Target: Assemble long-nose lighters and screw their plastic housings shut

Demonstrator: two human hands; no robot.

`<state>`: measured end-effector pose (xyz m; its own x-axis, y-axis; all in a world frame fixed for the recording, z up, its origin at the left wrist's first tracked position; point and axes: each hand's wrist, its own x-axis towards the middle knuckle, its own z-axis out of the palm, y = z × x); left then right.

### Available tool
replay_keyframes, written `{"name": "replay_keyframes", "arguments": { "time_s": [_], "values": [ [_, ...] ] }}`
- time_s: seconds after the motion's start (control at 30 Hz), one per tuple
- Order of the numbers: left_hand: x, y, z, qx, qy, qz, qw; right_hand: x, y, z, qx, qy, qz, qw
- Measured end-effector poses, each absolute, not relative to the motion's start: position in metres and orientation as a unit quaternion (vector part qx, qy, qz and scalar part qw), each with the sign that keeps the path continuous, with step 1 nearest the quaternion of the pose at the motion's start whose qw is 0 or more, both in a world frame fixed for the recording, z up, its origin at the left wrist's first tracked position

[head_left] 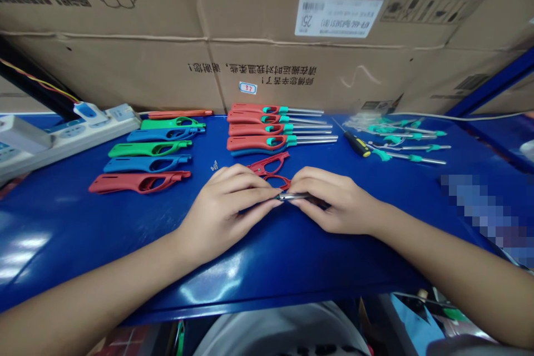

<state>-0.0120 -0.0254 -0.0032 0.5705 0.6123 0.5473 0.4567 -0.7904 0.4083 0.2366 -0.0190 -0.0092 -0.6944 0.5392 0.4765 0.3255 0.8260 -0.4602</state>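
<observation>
Between my two hands, low over the blue table, is a slim metal piece (294, 196), silvery with a dark end; its exact kind is not clear. My left hand (225, 208) is closed, pinching its left end between thumb and fingers. Closed as well, my right hand (340, 200) grips the right end, whose tip is hidden by the fingers. Just behind my fingers lie two red plastic handle parts (275, 165), partly covered. A few tiny metal bits (214, 166) rest beyond my left hand.
Red lighters (250, 129) with metal barrels lie stacked at the back. Coloured handle shells (146, 164) form a row at left, near a white power strip (70, 133). Right are a screwdriver (356, 143) and metal tubes with green triggers (411, 157). A cardboard wall (258, 16) stands behind.
</observation>
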Motion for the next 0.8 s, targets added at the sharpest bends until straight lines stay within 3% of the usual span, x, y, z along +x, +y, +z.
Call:
{"name": "replay_keyframes", "arguments": {
  "time_s": [0.43, 0.8],
  "values": [
    [-0.009, -0.026, -0.004, 0.88, 0.309, 0.337, 0.125, 0.238, -0.019, -0.01, -0.261, -0.93, 0.079, 0.248],
    [-0.018, -0.012, -0.009, 0.893, 0.393, 0.204, 0.08, 0.266, 0.0, -0.001, -0.323, -0.93, -0.015, 0.175]
  ]
}}
